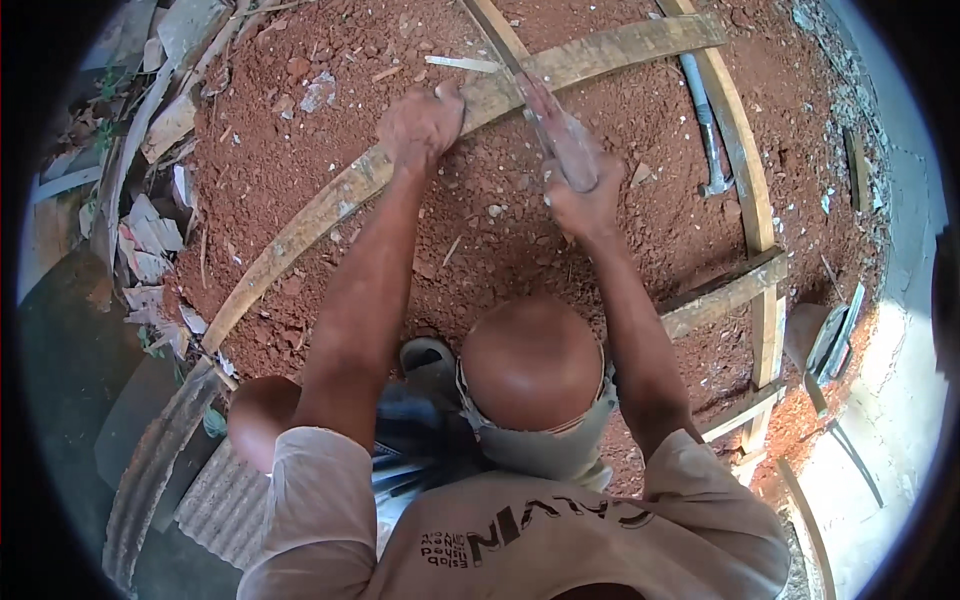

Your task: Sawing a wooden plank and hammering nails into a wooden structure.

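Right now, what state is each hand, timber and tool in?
Left hand: on the long plank, exact grip unclear.
Right hand: closed around the wooden piece.
Long plank: lying over the red soil.
Wooden piece: crossing the long plank, near end held.
Hammer: lying on the soil, untouched.
Short board: end overlapping the right-side board.
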A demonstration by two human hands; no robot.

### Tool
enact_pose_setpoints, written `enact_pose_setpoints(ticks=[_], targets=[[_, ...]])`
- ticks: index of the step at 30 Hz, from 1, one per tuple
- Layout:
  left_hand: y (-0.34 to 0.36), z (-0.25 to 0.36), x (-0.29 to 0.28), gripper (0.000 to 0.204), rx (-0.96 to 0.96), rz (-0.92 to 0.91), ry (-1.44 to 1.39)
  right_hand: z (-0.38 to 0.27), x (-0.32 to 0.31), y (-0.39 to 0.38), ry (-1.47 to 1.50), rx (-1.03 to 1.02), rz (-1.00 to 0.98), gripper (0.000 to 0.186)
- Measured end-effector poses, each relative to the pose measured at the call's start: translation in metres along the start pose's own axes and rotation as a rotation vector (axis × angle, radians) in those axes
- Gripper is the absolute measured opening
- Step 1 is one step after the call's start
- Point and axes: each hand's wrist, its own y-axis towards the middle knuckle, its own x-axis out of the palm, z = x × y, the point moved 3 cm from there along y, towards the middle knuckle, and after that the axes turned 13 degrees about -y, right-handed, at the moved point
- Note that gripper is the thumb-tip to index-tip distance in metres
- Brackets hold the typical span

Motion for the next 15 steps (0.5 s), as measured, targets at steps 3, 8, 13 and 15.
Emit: enact_pose_setpoints(ticks=[3,8,13,15], targets=[[-0.003,0.002,-0.001,0.067,0.012,0.023,-0.023,-0.009,-0.074,-0.101,-0.273,-0.153,-0.052,0.058],[0.010,0.000,0.005,0.067,-0.045,-0.008,0.007,-0.034,-0.098,-0.111,-0.463,-0.230,-0.081,0.055],[0.000,0.001,-0.004,0.073,-0.015,-0.003,-0.060,-0.022,0.009,0.033,-0.011,-0.164,0.063,0.020],[-0.010,0.000,0.004,0.074,-0.038,-0.143,-0.020,-0.013,-0.004,0.007,0.025,0.142,-0.102,0.021]])
